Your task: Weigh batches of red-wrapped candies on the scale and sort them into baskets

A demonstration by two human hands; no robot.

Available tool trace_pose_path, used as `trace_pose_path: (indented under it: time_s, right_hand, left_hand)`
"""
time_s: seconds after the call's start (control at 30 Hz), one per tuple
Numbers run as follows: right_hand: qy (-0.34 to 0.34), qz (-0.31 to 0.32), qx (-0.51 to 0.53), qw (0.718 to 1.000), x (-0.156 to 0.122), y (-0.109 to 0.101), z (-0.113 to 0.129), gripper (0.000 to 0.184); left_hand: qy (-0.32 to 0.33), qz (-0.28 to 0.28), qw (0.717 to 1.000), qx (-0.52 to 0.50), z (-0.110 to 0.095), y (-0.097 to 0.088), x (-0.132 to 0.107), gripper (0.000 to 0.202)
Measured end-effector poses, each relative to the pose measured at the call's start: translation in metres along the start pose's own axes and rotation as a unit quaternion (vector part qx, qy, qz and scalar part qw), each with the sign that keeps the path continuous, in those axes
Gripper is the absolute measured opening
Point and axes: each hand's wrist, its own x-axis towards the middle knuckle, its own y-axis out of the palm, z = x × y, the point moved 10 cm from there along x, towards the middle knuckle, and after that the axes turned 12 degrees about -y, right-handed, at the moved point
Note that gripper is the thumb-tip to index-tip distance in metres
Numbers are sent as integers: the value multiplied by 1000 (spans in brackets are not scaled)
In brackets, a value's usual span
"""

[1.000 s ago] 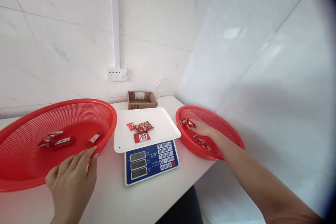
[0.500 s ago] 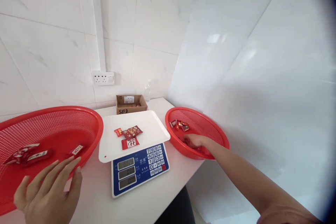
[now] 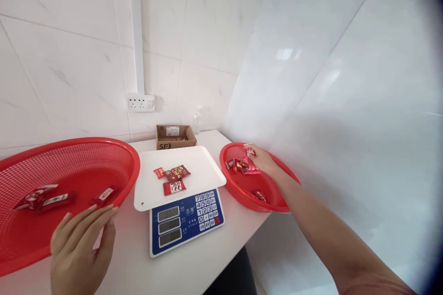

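My right hand (image 3: 260, 158) reaches into the small red basket (image 3: 273, 205) at the right and is closed on a red candy packet (image 3: 252, 169). More red packets (image 3: 236, 164) lie at the basket's far left side. My left hand (image 3: 81, 244) hovers open, fingers stretched, at the front rim of the large red basket (image 3: 69, 147), which holds several red packets (image 3: 51, 198). Between the baskets a blue scale (image 3: 187, 219) carries a white tray (image 3: 211, 170) with three red packets (image 3: 173, 177).
A small cardboard box (image 3: 175, 136) and a clear bottle (image 3: 196, 122) stand at the back by the tiled wall. A wall socket (image 3: 140, 102) is above them. A glossy white wall runs close along the right of the white table (image 3: 194, 267).
My right hand moved from the basket's near side to its far side and now grips a packet. My left hand shifted slightly right along the large basket's rim.
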Motion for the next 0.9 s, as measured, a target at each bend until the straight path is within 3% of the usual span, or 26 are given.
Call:
trace_pose_path:
  time_s: [0.17, 0.3, 0.43, 0.53, 0.73, 0.9]
  right_hand:
    - [-82, -49, 61, 994, 11, 21, 71, 32]
    - [-136, -2, 75, 988, 9, 71, 136, 32]
    - [-178, 55, 82, 979, 3, 118, 177, 33]
    - [-202, 49, 71, 976, 2, 127, 190, 33]
    - [-196, 30, 79, 977, 6, 113, 191, 38]
    - [-184, 60, 99, 976, -4, 110, 196, 49]
  left_hand:
    - [68, -11, 995, 66, -28, -3, 5, 20]
    - [79, -14, 994, 71, -29, -3, 4, 24]
    - [79, -15, 994, 70, -26, -3, 3, 24]
    - [74, -14, 995, 64, -25, -5, 3, 25]
    - [65, -18, 996, 53, -29, -9, 4, 25]
    - [62, -13, 997, 41, -30, -8, 4, 26]
